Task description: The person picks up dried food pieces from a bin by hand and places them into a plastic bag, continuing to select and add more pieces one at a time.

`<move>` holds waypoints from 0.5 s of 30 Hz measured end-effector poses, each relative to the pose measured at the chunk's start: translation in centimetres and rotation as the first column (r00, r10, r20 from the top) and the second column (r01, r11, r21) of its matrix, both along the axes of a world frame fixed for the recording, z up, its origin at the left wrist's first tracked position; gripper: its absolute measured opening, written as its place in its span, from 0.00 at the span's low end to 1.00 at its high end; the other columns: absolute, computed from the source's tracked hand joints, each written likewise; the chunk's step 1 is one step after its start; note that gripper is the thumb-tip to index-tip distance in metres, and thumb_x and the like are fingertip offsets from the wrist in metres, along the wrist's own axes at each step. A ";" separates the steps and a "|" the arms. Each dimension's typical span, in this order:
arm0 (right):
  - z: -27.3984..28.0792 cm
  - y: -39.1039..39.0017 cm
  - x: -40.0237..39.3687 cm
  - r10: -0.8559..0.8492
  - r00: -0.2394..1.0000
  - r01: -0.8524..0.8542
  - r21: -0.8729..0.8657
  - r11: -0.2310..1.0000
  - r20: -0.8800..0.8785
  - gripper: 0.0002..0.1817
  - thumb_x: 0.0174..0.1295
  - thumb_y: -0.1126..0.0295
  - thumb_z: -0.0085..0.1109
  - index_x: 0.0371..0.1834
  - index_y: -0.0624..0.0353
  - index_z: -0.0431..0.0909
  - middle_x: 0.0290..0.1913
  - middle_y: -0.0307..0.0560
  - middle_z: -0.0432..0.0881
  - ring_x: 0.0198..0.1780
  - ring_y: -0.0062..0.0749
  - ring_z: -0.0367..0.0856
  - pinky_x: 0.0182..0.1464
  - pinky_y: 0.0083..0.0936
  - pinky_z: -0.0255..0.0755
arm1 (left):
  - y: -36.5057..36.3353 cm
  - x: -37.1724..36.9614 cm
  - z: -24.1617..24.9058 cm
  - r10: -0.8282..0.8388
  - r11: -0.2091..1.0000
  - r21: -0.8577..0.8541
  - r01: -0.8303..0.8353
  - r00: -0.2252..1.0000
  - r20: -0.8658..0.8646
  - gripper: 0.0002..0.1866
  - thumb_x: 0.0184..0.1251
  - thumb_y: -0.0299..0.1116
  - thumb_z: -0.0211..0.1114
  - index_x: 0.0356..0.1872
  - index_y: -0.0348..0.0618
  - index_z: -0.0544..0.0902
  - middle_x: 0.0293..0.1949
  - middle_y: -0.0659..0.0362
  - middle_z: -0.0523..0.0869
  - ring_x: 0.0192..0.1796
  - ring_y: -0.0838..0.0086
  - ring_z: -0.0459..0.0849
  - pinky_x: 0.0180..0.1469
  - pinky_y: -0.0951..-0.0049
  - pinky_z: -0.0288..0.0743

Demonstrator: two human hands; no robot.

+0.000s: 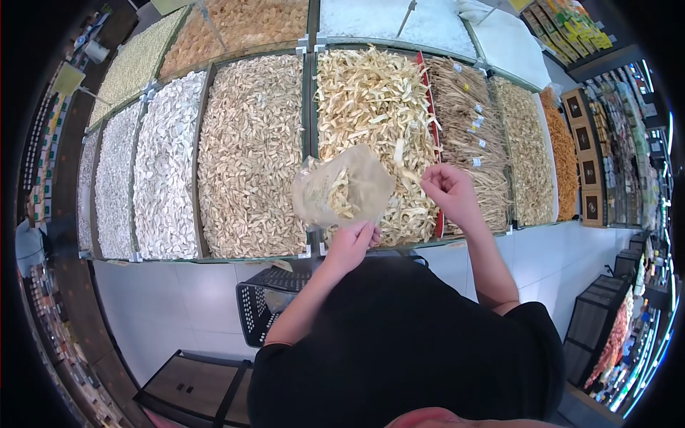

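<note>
A clear plastic bag (321, 189) with some pale yellow dried slices inside hangs over the front of the bins. My left hand (353, 242) grips it at its lower edge, fingers closed. To the right, my right hand (449, 191) pinches a pale dried slice (409, 173) between thumb and fingers, above the bin of yellowish dried slices (371, 93). A red divider (430, 100) stands at that bin's right side, partly behind my right hand.
Left lie bins of brown slices (250, 143) and white slices (168, 157); right, a bin of thin brown roots (464, 114). A black basket (253, 307) is below my left forearm. Glass edges (310, 114) separate bins.
</note>
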State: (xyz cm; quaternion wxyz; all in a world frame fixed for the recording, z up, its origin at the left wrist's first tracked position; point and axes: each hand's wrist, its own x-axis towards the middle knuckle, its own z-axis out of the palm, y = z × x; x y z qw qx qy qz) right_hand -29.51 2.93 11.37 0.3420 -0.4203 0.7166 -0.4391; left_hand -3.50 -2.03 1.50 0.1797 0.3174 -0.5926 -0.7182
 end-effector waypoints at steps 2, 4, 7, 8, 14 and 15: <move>2.1 0.5 2.1 0.104 0.986 -0.111 0.046 0.993 0.127 0.04 0.67 0.76 0.69 0.41 0.61 0.84 0.25 0.24 0.69 0.26 0.06 0.62 0.27 0.13 0.54 | 0.2 -0.1 -0.4 0.001 1.000 -0.008 -0.001 1.000 -0.006 0.19 0.85 0.35 0.52 0.42 0.31 0.86 0.30 0.57 0.88 0.33 0.76 0.85 0.41 0.73 0.80; 1.8 0.1 3.7 0.180 0.969 -0.196 0.083 0.977 0.166 0.04 0.67 0.78 0.67 0.43 0.61 0.83 0.26 0.25 0.70 0.26 0.06 0.63 0.27 0.12 0.56 | 0.4 -0.1 -0.4 0.004 1.000 -0.021 -0.004 1.000 -0.009 0.19 0.85 0.36 0.52 0.42 0.31 0.86 0.30 0.57 0.88 0.32 0.75 0.86 0.41 0.73 0.81; -0.4 -0.9 5.9 0.252 0.965 -0.257 0.066 0.964 0.072 0.07 0.68 0.78 0.66 0.48 0.61 0.84 0.28 0.28 0.73 0.26 0.07 0.66 0.27 0.12 0.60 | 0.4 -0.1 -0.1 0.008 0.999 -0.047 -0.008 1.000 -0.006 0.19 0.85 0.36 0.52 0.42 0.31 0.86 0.30 0.56 0.88 0.32 0.75 0.86 0.41 0.73 0.81; -0.5 -1.1 7.1 0.267 0.963 -0.267 0.011 0.964 0.030 0.09 0.68 0.78 0.66 0.49 0.62 0.85 0.29 0.29 0.75 0.26 0.07 0.68 0.28 0.13 0.62 | 0.4 0.0 -0.2 0.009 0.999 -0.052 -0.009 1.000 0.000 0.19 0.85 0.36 0.52 0.42 0.31 0.86 0.30 0.56 0.88 0.32 0.75 0.86 0.41 0.73 0.81; -2.2 -0.7 6.0 0.160 0.987 -0.160 -0.165 0.973 -0.016 0.12 0.68 0.77 0.66 0.54 0.62 0.85 0.35 0.34 0.81 0.27 0.08 0.71 0.28 0.13 0.65 | 0.5 0.6 0.2 0.008 1.000 -0.027 -0.007 1.000 0.015 0.18 0.86 0.35 0.52 0.42 0.30 0.86 0.32 0.57 0.88 0.34 0.77 0.85 0.41 0.74 0.80; -3.0 -0.8 5.0 0.111 0.994 -0.108 -0.163 0.981 0.009 0.12 0.68 0.77 0.66 0.53 0.62 0.85 0.36 0.34 0.82 0.26 0.08 0.71 0.28 0.13 0.65 | 0.4 0.6 0.2 0.001 1.000 -0.012 0.000 1.000 0.023 0.18 0.86 0.35 0.52 0.41 0.30 0.85 0.33 0.58 0.88 0.35 0.78 0.85 0.42 0.75 0.80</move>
